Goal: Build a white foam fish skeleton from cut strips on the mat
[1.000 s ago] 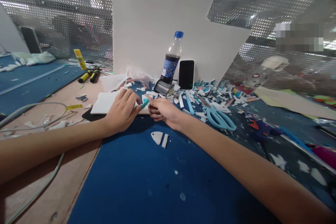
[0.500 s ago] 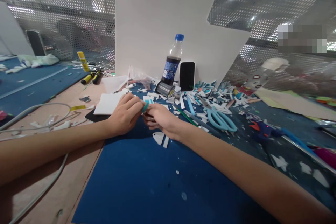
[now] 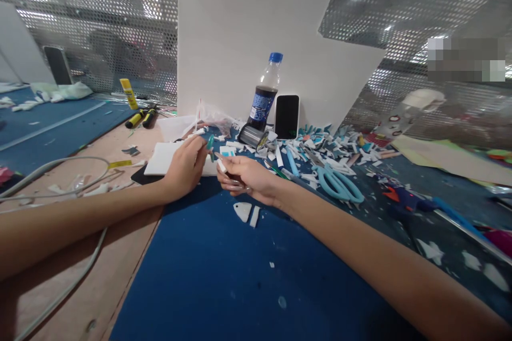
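Observation:
My left hand [image 3: 187, 166] pinches a small teal foam piece [image 3: 210, 142] between thumb and fingers, raised a little above the white foam sheet [image 3: 160, 159]. My right hand [image 3: 246, 176] is curled just to its right, fingers closed round something small that I cannot make out; a thin white tip shows at its front. The two hands are close but apart. Below the right hand, a white rounded cut-out [image 3: 242, 211] and a small white strip [image 3: 254, 216] lie on the blue mat [image 3: 224, 277].
A cola bottle [image 3: 265, 94], a phone [image 3: 287, 115] and a tape roll [image 3: 252, 136] stand by the white board. Foam scraps, teal scissors [image 3: 338, 184] and a glue gun [image 3: 404, 198] lie to the right. A cable [image 3: 60, 162] and yellow screwdrivers [image 3: 140, 117] are left.
My left hand has lifted the teal piece up and away from my right hand. The right hand has drawn slightly back toward me.

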Motion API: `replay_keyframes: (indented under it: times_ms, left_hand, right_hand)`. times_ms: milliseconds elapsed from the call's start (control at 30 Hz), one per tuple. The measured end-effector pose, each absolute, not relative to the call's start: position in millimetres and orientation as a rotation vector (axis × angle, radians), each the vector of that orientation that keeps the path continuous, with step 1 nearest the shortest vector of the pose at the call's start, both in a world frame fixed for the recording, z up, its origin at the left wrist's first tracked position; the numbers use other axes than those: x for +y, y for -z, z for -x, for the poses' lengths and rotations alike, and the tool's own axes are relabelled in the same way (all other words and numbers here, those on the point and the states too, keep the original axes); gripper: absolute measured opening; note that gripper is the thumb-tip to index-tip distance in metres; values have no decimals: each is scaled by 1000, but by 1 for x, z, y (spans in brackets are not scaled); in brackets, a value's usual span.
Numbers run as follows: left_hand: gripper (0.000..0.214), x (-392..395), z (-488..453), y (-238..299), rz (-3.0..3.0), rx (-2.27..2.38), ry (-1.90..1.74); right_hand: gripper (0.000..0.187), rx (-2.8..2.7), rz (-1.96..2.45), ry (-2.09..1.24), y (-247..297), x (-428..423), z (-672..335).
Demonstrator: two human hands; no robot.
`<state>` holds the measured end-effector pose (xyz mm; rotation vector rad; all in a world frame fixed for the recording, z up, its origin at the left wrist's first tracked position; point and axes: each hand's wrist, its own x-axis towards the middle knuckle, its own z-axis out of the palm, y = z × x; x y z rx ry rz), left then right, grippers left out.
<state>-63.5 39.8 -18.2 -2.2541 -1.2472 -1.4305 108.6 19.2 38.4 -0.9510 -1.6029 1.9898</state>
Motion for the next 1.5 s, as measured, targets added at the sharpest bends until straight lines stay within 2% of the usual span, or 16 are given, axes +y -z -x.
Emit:
replay_keyframes:
  times_ms: [100,267,333,400,433,500,633,767,933,1000,1267,1500]
  left_hand:
    - [22,38,63,18,2338,-1308,1373]
    - [37,35,61,16,2382,-1340,1318]
    - [28,36,62,16,2360,-1346,1341]
    - [6,37,62,18,2330,-1350,1378]
    - [3,37,63,19,2316,-1350,1398]
    - [6,38,63,20,2302,-1344,1424]
    - [26,37,64,21,2334,-1296,1422]
    - [9,35,64,20,2340,-1224,1456]
    - [44,32,63,21,2480,-1077,1346]
    - [52,34,64,23,2519,-1024,1324]
    - [38,39,67,20,2556,-907,1503]
    - [42,35,66,19,2582,-821,1633]
  right_hand:
    - [39,-1651,962,-1904,-38,27,-113]
    - [38,-1717,985,-1766,-34,41,-121]
    - [35,-1731,988,-1739,-33,44,-123]
    - [32,-1757,986,-1728,-32,45,-124]
    - [32,-1771,981,-1731,-32,45,-124]
    - [34,-1791,953,-1756,-33,45,-125]
    - [41,-1782,865,-1843,-31,46,-126]
    - [39,-1738,878,-1855,-30,47,-125]
    - [34,-1681,958,-1754,-27,45,-120]
    - [31,-1657,958,-1715,-25,43,-118]
    - [35,-1639,866,-1631,-25,29,-110]
    - [38,-1742,807,-1413,-23,26,-108]
